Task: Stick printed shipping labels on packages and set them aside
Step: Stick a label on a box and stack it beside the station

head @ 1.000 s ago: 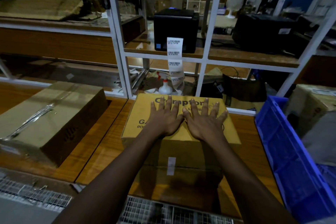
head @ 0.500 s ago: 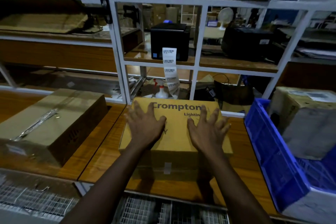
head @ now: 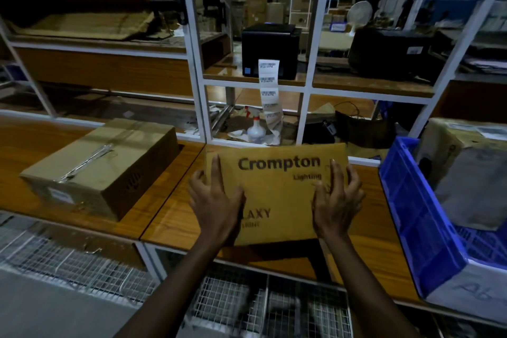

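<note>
A yellow-brown Crompton box (head: pixel 277 195) stands on the wooden bench (head: pixel 175 217), tipped so its printed face looks up at me. My left hand (head: pixel 216 200) grips its left edge, with the thumb on the face and the outer fingers curled over the side. At the right edge my right hand (head: pixel 337 197) holds it the same way. A strip of printed labels (head: pixel 270 85) hangs from the black label printer (head: pixel 270 49) on the shelf behind the box.
A taped brown carton (head: pixel 101 164) lies on the bench at left. A blue crate (head: pixel 419 214) at right holds a wrapped package (head: pixel 472 173). A spray bottle (head: pixel 255 129) stands behind the box. White shelf frames (head: pixel 196 63) rise beyond the bench.
My hands slid apart from the middle of the box top to its left and right edges. The box has tipped up, so its printed face is turned toward me.
</note>
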Demonstrator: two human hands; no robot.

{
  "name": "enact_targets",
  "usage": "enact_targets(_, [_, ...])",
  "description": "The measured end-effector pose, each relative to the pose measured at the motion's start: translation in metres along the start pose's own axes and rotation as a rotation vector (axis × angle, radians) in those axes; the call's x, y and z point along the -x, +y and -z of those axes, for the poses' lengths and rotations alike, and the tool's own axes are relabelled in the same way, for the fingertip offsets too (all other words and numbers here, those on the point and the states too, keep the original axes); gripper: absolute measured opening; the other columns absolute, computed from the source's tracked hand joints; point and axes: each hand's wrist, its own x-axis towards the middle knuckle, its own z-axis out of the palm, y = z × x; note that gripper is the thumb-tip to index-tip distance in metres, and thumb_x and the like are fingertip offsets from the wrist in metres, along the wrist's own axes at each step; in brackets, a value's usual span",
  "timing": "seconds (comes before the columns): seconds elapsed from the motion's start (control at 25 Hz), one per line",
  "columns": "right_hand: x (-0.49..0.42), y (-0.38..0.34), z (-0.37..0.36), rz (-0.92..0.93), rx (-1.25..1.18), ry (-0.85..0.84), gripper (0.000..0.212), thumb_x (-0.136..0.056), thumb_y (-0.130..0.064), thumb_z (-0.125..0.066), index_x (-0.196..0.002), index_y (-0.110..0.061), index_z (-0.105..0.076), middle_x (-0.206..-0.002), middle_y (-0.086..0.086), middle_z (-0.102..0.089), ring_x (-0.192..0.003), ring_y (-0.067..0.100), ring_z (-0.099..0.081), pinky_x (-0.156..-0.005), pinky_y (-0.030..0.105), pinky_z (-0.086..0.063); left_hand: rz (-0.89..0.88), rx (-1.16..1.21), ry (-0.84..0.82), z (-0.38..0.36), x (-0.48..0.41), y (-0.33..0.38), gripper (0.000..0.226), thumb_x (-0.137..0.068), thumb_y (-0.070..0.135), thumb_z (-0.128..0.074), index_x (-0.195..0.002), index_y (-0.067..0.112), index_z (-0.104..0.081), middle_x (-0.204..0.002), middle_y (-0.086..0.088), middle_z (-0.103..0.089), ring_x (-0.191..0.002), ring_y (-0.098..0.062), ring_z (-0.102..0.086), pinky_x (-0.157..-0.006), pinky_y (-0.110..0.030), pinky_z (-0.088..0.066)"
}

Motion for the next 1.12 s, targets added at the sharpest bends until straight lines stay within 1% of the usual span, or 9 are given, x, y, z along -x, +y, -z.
enact_targets(0.12, [-0.004, 0.027, -0.012, -0.132, -0.05, -0.049, 0.065, -0.088, -0.056, -0.032, -0.149, -0.035, -0.029, -0.156, 0.008, -0.023, -0.135, 0.038, -0.03, -0.104, 0.055, -0.029, -0.078, 0.221, 0.065, -0.01, 0.045, -0.007, 0.059, -0.088, 0.049, -0.041, -0.144, 0.036, -0.026, -0.121, -0.01, -0.034, -0.102, -0.03, -0.043, -0.076, -0.038, -0.041])
enact_targets(0.24, [-0.01, 0.037, -0.018, -0.237, -0.198, -0.226, 0.089, -0.079, -0.074, -0.016, -0.155, -0.03, -0.008, -0.164, 0.008, -0.003, -0.148, 0.034, -0.009, -0.116, 0.052, -0.011, -0.184, 0.364, -0.038, -0.022, 0.071, -0.006, 0.044, -0.093, 0.048, -0.036, -0.134, 0.034, -0.032, -0.114, -0.004, -0.037, -0.087, -0.023, -0.051, -0.062, -0.031, -0.045])
enact_targets(0.48, [0.021, 0.038, -0.018, -0.356, -0.393, -0.391, 0.094, -0.073, -0.061, -0.042, -0.155, -0.033, -0.005, -0.163, 0.009, 0.01, -0.147, 0.036, -0.013, -0.11, 0.049, -0.026, -0.362, 0.026, -0.268, -0.056, 0.045, -0.008, 0.031, -0.09, 0.034, -0.051, -0.117, 0.023, -0.062, -0.115, -0.004, -0.046, -0.107, -0.023, -0.05, -0.082, -0.032, -0.046])
enact_targets(0.6, [0.029, 0.031, -0.013, -0.363, -0.391, -0.386, 0.098, -0.068, -0.055, -0.051, -0.155, -0.03, -0.012, -0.163, 0.009, 0.003, -0.143, 0.034, -0.02, -0.104, 0.043, -0.033, -0.167, -0.101, -0.28, -0.061, 0.002, -0.008, 0.044, -0.088, 0.034, -0.06, -0.131, 0.024, -0.054, -0.139, -0.014, -0.034, -0.125, -0.034, -0.039, -0.096, -0.041, -0.041])
enact_targets(0.76, [0.032, 0.034, -0.012, -0.31, -0.34, -0.385, 0.092, -0.068, -0.042, -0.071, -0.148, -0.026, -0.027, -0.153, 0.01, -0.013, -0.125, 0.034, -0.038, -0.086, 0.034, -0.038, 0.217, -0.192, -0.453, -0.06, -0.047, -0.022, 0.086, -0.083, 0.059, -0.063, -0.152, 0.032, -0.021, -0.159, -0.022, 0.001, -0.143, -0.044, -0.01, -0.111, -0.054, -0.024])
enact_targets(0.84, [0.015, 0.051, -0.011, -0.281, -0.477, -0.558, 0.105, -0.064, -0.047, -0.079, -0.149, -0.032, -0.02, -0.156, 0.006, -0.014, -0.134, 0.033, -0.033, -0.099, 0.044, -0.041, 0.325, -0.015, -0.483, -0.06, -0.046, -0.036, 0.09, -0.08, 0.065, -0.063, -0.152, 0.035, -0.018, -0.156, -0.024, -0.009, -0.141, -0.044, -0.018, -0.111, -0.053, -0.026])
enact_targets(0.96, [-0.009, 0.069, -0.009, -0.292, -0.637, -0.954, 0.143, -0.039, -0.068, -0.084, -0.153, -0.037, -0.005, -0.156, 0.001, -0.016, -0.14, 0.026, -0.027, -0.112, 0.05, -0.033, 0.383, 0.088, -0.316, -0.057, -0.012, -0.05, 0.083, -0.081, 0.067, -0.06, -0.148, 0.038, -0.023, -0.146, -0.026, -0.022, -0.13, -0.048, -0.03, -0.104, -0.054, -0.034])
enact_targets(1.04, [-0.002, 0.068, -0.014, -0.193, -0.581, -0.951, 0.135, -0.038, -0.069, -0.086, -0.15, -0.044, -0.013, -0.157, 0.001, -0.016, -0.14, 0.027, -0.028, -0.11, 0.053, -0.035, 0.434, 0.129, -0.192, -0.053, 0.013, -0.054, 0.082, -0.082, 0.065, -0.062, -0.147, 0.037, -0.021, -0.143, -0.027, -0.024, -0.127, -0.05, -0.031, -0.101, -0.055, -0.035])
enact_targets(1.12, [0.018, 0.06, -0.026, -0.122, -0.488, -0.766, 0.113, -0.051, -0.053, -0.091, -0.144, -0.047, -0.027, -0.154, 0.004, -0.022, -0.137, 0.027, -0.031, -0.105, 0.044, -0.041, 0.505, 0.25, -0.121, -0.05, 0.025, -0.057, 0.092, -0.081, 0.058, -0.068, -0.151, 0.033, -0.013, -0.147, -0.026, -0.023, -0.13, -0.049, -0.031, -0.102, -0.055, -0.035])
